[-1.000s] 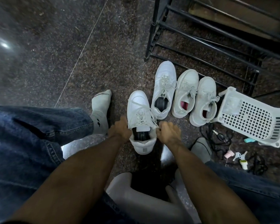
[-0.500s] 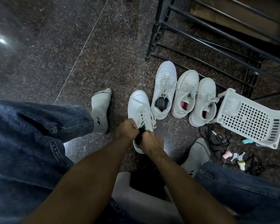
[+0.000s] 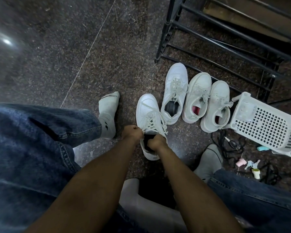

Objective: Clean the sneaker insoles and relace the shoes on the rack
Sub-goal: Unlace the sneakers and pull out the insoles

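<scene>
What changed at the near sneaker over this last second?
Both hands moved inward from the collar's sides: left hand now grips the collar by the laces, right hand reaches into the near sneaker at its black insole. The three other sneakers and basket stayed put.

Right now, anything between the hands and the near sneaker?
Nothing visible. Both the left hand and the right hand are already on the near sneaker at its opening, by the laces.
</scene>
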A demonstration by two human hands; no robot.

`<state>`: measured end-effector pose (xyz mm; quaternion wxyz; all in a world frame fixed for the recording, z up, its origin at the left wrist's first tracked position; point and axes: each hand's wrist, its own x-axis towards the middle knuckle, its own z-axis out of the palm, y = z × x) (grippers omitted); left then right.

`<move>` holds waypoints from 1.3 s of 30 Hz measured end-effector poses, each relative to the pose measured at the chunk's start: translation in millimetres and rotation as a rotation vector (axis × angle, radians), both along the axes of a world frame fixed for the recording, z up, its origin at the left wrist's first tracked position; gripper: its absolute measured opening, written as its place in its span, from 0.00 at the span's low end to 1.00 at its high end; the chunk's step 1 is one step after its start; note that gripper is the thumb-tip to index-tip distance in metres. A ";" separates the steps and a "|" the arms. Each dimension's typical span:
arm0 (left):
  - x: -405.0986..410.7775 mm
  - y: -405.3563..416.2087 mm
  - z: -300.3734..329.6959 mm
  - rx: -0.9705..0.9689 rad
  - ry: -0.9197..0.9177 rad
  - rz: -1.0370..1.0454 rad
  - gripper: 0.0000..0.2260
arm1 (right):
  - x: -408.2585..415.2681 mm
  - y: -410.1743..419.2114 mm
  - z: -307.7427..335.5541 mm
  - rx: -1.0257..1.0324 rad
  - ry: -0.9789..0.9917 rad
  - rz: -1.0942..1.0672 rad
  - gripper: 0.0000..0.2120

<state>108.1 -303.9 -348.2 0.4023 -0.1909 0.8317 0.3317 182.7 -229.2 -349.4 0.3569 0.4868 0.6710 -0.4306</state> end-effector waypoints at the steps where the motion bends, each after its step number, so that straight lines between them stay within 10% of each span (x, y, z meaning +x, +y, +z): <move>1: -0.5 0.0 0.5 0.002 -0.005 -0.006 0.05 | -1.7 0.7 -2.2 -0.012 0.013 -0.022 0.21; 12: 4.9 1.8 -4.0 0.014 0.073 -0.018 0.09 | 6.9 -13.2 4.8 0.113 -0.042 0.019 0.41; 20: 5.1 1.6 -2.0 0.022 0.035 -0.066 0.10 | 12.6 4.7 14.9 0.221 0.013 0.063 0.16; 29: 17.0 -15.5 -2.6 0.036 0.056 -0.550 0.11 | 19.7 2.8 7.5 0.374 0.054 0.269 0.12; 39: 13.8 -21.7 -8.1 0.118 -0.020 -0.382 0.15 | 32.7 31.0 9.4 -0.121 0.338 -0.476 0.02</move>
